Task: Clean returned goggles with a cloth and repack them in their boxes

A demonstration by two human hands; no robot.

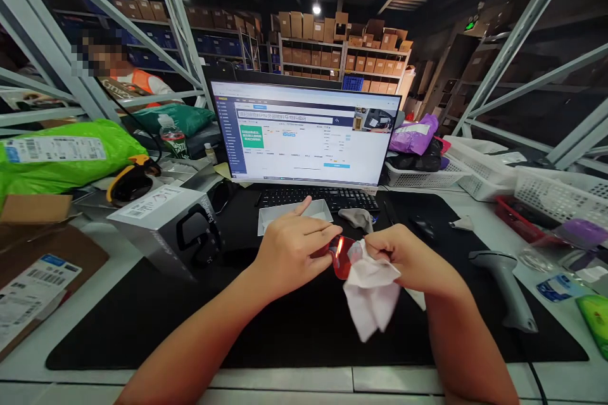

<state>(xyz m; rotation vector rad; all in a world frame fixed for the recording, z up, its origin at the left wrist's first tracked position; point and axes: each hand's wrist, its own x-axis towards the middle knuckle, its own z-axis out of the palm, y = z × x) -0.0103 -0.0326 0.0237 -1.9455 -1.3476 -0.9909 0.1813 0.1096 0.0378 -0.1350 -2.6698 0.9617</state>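
My left hand (295,243) pinches a glossy red tinted lens (341,259) by its left end. In my right hand (403,252) a crumpled white wipe (373,297) is gripped and pressed to the lens's right side, its loose part hanging down. Part of the lens is hidden by my fingers and the wipe. Behind my left hand lies a shallow white open box (323,210). A grey cloth (357,219) rests just beyond the lens. To the left stands a grey product box (166,228) printed with a goggle-like black frame.
A monitor (304,139) and keyboard (318,197) stand ahead. On the right are a barcode scanner (506,285), a mouse (422,226) and white baskets (560,196). Orange-black goggles (130,183), a green parcel (61,152) and a carton (71,247) sit left. A person (137,79) is beyond the frame.
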